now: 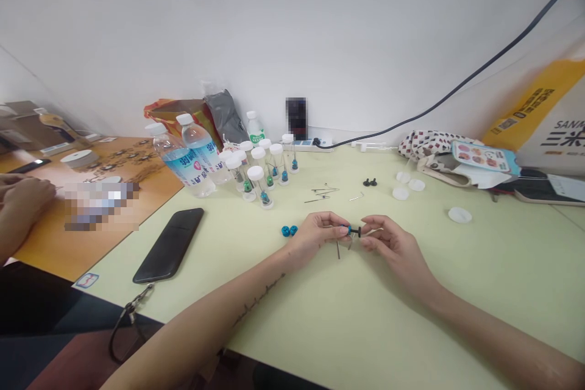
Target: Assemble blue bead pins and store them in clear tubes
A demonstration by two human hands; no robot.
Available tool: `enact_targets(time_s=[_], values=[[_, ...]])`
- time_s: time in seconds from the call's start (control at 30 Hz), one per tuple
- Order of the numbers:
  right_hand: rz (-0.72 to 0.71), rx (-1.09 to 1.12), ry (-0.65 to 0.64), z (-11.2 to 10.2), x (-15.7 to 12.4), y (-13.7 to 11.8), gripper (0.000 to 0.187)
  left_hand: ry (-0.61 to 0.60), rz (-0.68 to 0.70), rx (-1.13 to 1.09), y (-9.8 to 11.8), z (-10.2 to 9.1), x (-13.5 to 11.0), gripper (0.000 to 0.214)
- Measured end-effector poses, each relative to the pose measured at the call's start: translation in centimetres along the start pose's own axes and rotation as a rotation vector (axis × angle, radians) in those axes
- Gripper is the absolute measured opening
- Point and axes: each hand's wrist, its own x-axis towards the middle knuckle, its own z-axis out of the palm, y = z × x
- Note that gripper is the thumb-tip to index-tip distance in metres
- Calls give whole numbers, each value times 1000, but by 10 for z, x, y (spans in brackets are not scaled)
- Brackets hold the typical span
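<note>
My left hand (322,233) pinches a small blue part between thumb and fingers. From that part a black pin with a flat head (356,232) sticks out to the right, and a thin metal rod (339,250) points downward. My right hand (393,247) is just right of the pin's head, thumb and fingers apart; whether a fingertip touches the head I cannot tell. Left of my left hand lie two loose blue knobs (289,231). Beyond my hands are several bent metal wires (322,193) and two black pins (370,183).
Several capped clear tubes (260,186) stand behind, beside two large water bottles (194,158). A black phone (170,244) lies at left. White caps (459,215) and a patterned pouch (427,149) are at right. Another person's hand (27,195) rests on the orange table.
</note>
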Motion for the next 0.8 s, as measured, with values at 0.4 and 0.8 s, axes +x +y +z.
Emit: enact_targets(time_s=[0.4, 0.8], values=[[-27, -38, -6, 1, -3, 2, 18, -18, 7, 72, -4, 0, 0, 30], [7, -28, -43, 0, -4, -1, 21, -15, 7, 60, -3, 0, 0, 31]])
